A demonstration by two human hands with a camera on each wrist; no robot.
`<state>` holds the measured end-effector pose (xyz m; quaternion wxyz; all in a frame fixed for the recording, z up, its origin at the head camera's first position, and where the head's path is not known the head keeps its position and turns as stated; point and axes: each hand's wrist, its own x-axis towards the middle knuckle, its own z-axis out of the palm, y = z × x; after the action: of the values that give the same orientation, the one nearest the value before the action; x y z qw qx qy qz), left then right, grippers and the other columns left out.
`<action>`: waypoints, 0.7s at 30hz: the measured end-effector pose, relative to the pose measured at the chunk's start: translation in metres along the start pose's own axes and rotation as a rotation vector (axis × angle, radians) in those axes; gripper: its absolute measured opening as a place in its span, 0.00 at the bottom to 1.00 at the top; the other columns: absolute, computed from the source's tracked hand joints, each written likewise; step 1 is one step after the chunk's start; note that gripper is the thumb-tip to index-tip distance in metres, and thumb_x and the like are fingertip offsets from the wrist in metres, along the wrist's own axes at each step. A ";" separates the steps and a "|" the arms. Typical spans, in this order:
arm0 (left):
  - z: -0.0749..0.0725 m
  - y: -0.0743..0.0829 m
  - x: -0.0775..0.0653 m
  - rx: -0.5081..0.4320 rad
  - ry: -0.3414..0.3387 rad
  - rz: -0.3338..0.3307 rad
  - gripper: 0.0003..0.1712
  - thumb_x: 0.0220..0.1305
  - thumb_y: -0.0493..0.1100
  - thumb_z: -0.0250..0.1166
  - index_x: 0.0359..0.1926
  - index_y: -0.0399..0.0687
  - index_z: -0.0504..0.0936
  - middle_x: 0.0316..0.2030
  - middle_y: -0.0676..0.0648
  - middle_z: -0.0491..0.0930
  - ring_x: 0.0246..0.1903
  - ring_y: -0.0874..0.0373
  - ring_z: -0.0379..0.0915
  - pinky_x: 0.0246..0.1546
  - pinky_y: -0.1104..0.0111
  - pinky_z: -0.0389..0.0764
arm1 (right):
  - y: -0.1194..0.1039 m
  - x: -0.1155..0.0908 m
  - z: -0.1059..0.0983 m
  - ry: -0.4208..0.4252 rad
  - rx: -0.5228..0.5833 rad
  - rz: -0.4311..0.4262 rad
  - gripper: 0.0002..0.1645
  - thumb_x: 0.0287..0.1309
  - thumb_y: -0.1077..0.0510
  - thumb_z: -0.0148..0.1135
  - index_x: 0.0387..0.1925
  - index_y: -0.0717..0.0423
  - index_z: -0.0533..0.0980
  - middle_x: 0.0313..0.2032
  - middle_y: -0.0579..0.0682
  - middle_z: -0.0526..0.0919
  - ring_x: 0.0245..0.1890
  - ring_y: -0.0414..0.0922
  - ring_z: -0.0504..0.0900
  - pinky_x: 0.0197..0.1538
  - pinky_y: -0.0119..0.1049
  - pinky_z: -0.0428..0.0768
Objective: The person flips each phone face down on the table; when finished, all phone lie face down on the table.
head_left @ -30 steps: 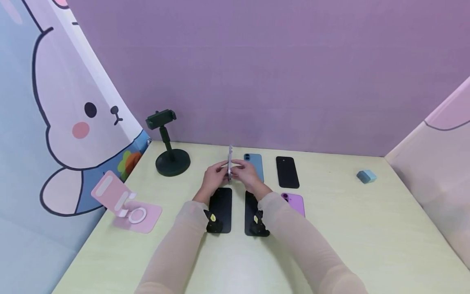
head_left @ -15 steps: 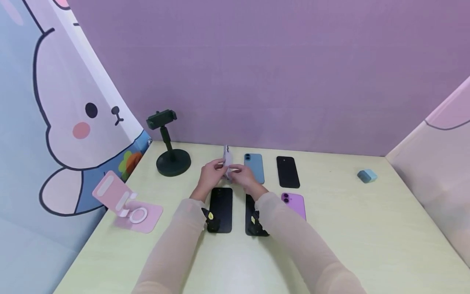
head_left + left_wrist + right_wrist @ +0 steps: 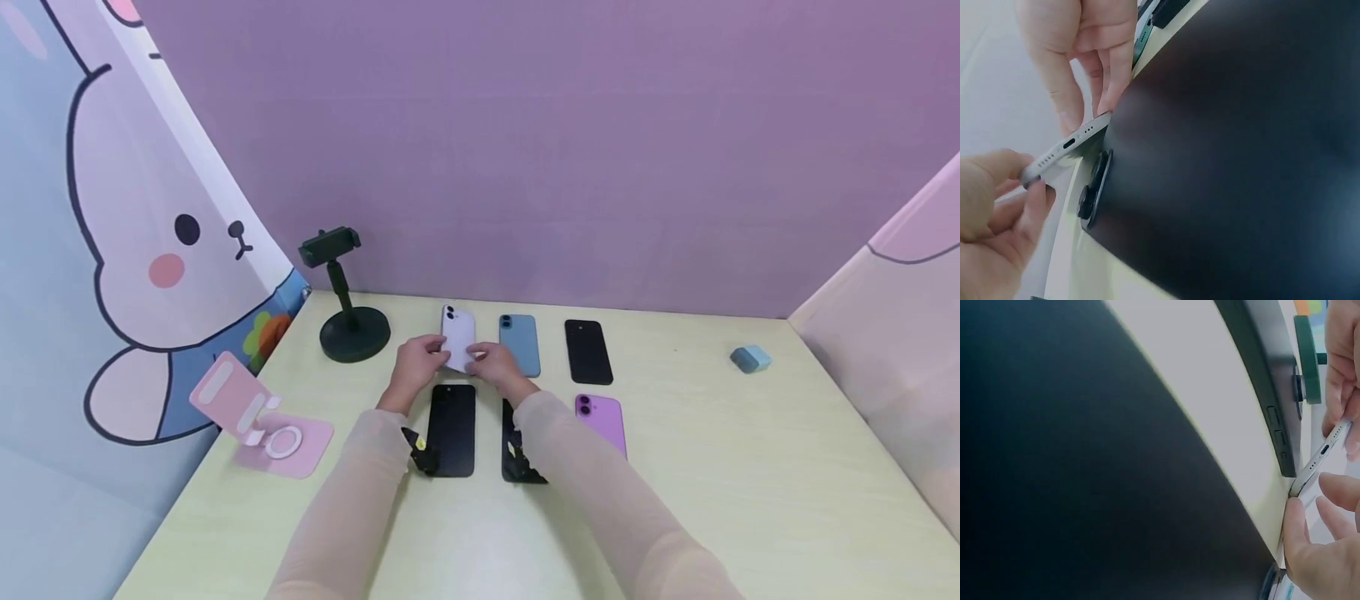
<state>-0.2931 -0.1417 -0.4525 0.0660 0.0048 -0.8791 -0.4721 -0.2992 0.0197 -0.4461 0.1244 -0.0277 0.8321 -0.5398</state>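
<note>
Both hands hold a pale lavender smartphone (image 3: 459,332) near the back of the table, its camera side up. My left hand (image 3: 415,367) pinches its left long edge between thumb and fingers. At the lower right edge, my right hand (image 3: 498,367) grips with the thumb on the back face. The phone leans sideways in the left wrist view, right edge low at the tabletop and left edge lifted; its charging port end (image 3: 1067,144) faces that camera. A blue smartphone (image 3: 519,343) lies just right of it. Nearest in front lies a black smartphone (image 3: 452,429).
Under my right wrist lies another black phone (image 3: 512,458), partly covered by the sleeve. Further right are a black phone (image 3: 588,352) and a purple phone (image 3: 602,421). A dark phone stand (image 3: 354,335) and a pink folding stand (image 3: 311,437) occupy the left; a blue block (image 3: 750,359) sits far right.
The lavender phone has turned from upright on its edge to leaning left, with its back now facing up. Both hands have shifted slightly left and kept hold of it.
</note>
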 end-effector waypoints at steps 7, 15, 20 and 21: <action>-0.005 -0.008 -0.001 0.090 -0.057 -0.043 0.22 0.59 0.37 0.69 0.54 0.33 0.80 0.49 0.36 0.81 0.48 0.46 0.78 0.48 0.58 0.78 | -0.001 0.003 0.004 0.029 -0.141 -0.005 0.21 0.58 0.64 0.67 0.54 0.59 0.80 0.44 0.56 0.81 0.43 0.49 0.78 0.41 0.36 0.78; -0.006 -0.011 -0.002 0.151 -0.089 -0.060 0.21 0.59 0.37 0.70 0.53 0.33 0.82 0.46 0.37 0.82 0.47 0.47 0.78 0.48 0.58 0.78 | -0.004 0.003 0.007 0.040 -0.253 -0.016 0.23 0.56 0.64 0.68 0.55 0.59 0.79 0.43 0.57 0.82 0.43 0.49 0.78 0.45 0.39 0.78; -0.005 -0.007 -0.001 0.209 -0.118 -0.089 0.21 0.59 0.37 0.69 0.52 0.32 0.82 0.50 0.37 0.81 0.50 0.47 0.76 0.49 0.58 0.77 | -0.006 0.003 0.007 0.048 -0.290 -0.013 0.23 0.56 0.64 0.68 0.55 0.60 0.79 0.45 0.57 0.82 0.42 0.49 0.79 0.46 0.39 0.78; -0.005 -0.007 0.000 0.230 -0.126 -0.090 0.21 0.60 0.38 0.69 0.53 0.32 0.81 0.50 0.37 0.81 0.50 0.47 0.76 0.49 0.58 0.77 | -0.006 0.003 0.007 0.046 -0.297 -0.012 0.23 0.56 0.64 0.68 0.56 0.60 0.79 0.46 0.57 0.82 0.42 0.49 0.79 0.46 0.40 0.78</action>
<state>-0.2928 -0.1498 -0.4553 -0.0116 0.0221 -0.9286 -0.3703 -0.3012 0.0100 -0.4436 0.0967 -0.0383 0.9053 -0.4119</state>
